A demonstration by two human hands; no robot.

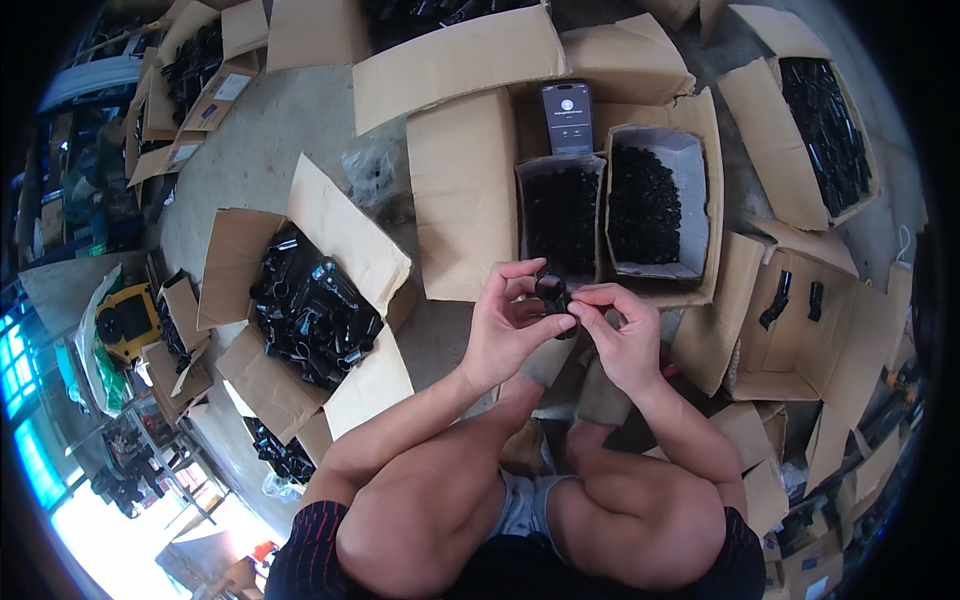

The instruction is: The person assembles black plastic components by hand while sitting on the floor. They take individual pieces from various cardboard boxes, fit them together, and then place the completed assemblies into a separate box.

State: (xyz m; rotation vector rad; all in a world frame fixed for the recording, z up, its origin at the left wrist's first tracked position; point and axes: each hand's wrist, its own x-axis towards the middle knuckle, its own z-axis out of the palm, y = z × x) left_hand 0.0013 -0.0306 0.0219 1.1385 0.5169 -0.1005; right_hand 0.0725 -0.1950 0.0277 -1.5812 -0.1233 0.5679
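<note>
A black tubular plastic part (549, 287) with a round open end is held up between my two hands. My left hand (505, 328) is closed round it, thumb below and fingers above. The fingertips of my right hand (622, 325) pinch the part's right side; whether they also hold a small piece there cannot be made out. Just beyond my hands, two small boxes, a left one (603, 215) and a right one (692, 220), hold many small black pieces (642, 205). Both stand inside a larger cardboard box (463, 200).
A phone (568, 118) with a lit screen leans behind the small boxes. At left, an open carton (235, 262) holds a heap of black tubular parts (310, 310). On the right, another carton (765, 350) contains two black parts. A carton (780, 150) of black parts lies at far right.
</note>
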